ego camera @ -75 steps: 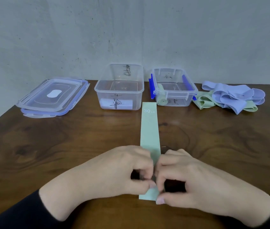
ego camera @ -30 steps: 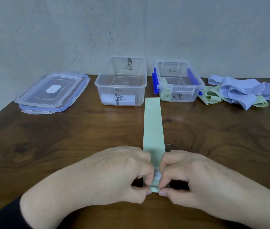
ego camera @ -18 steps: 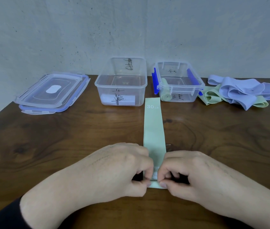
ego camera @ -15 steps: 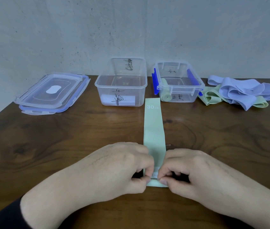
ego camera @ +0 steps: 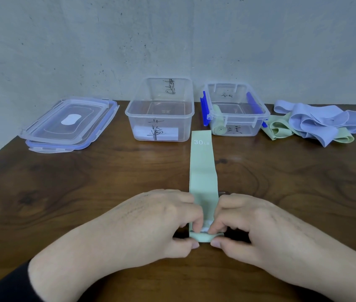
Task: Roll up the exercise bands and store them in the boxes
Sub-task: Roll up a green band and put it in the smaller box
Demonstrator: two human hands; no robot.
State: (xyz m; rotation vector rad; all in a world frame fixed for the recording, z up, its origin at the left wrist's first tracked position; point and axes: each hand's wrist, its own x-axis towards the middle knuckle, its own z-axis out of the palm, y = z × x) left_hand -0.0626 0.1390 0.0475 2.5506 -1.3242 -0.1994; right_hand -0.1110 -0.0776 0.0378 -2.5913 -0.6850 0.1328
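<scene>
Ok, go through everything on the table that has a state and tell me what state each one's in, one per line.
Green band: flat on the table, near end just started into a roll.
Left hand: pinches the rolled end.
Right hand: pinches the rolled end.
Left box: open, no band inside.
Right box: open, one rolled green band inside.
Lids: off, stacked at the left.
Loose bands: unrolled, heaped at the right.

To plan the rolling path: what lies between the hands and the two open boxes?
Head view: only the flat green band, marked 30 LB, on bare wooden table.
</scene>
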